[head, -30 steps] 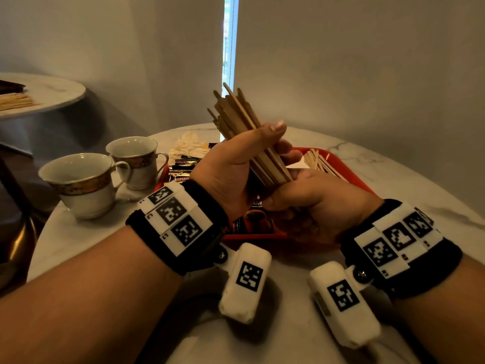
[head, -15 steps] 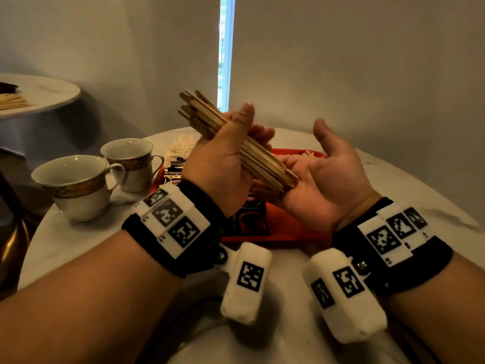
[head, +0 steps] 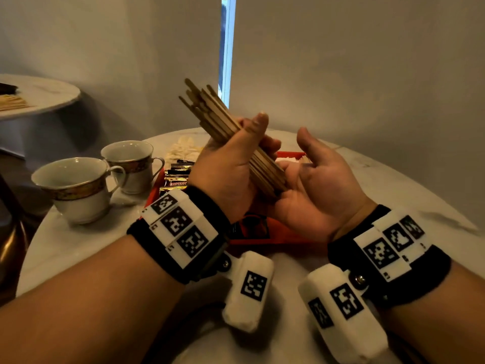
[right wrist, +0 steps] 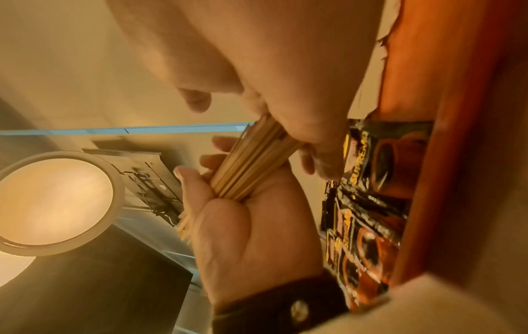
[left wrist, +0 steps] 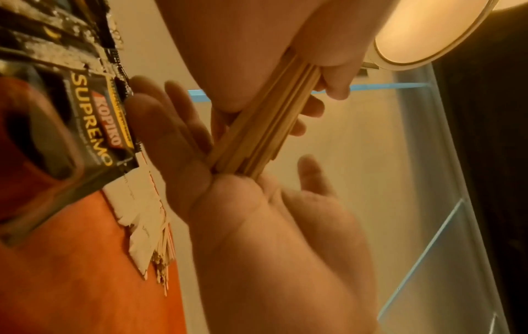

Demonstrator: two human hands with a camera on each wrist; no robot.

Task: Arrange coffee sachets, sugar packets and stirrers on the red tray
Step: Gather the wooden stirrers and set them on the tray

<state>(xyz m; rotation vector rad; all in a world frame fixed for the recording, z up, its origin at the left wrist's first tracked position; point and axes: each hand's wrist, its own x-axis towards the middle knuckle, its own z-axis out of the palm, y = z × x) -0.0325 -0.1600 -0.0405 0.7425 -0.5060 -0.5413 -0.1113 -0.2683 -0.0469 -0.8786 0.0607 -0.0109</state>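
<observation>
My left hand (head: pixel 246 153) grips a bundle of wooden stirrers (head: pixel 217 114) that slants up to the left above the red tray (head: pixel 278 239). The bundle's lower ends butt against the palm of my right hand (head: pixel 312 177), which is open with its thumb up. The left wrist view shows the stirrers (left wrist: pixel 265 126) meeting the right palm (left wrist: pixel 274 226). In the right wrist view my left hand (right wrist: pixel 251 226) wraps the bundle (right wrist: pixel 254 162). Black coffee sachets (head: pixel 176 178) lie on the tray's left side. White sugar packets (left wrist: pixel 143 214) and more stirrers (left wrist: pixel 164 259) lie on the tray.
Two gold-banded cups (head: pixel 76 187) (head: pixel 131 164) stand on the marble table (head: pixel 78 248) left of the tray. A pile of white packets (head: pixel 183 151) lies behind the tray. A second round table (head: pixel 44 95) at the far left holds more stirrers (head: pixel 11 102).
My right hand, curled under the bundle a second ago, has opened flat. The left hand tipped the stirrers down to the left, then back up steeper against the right palm.
</observation>
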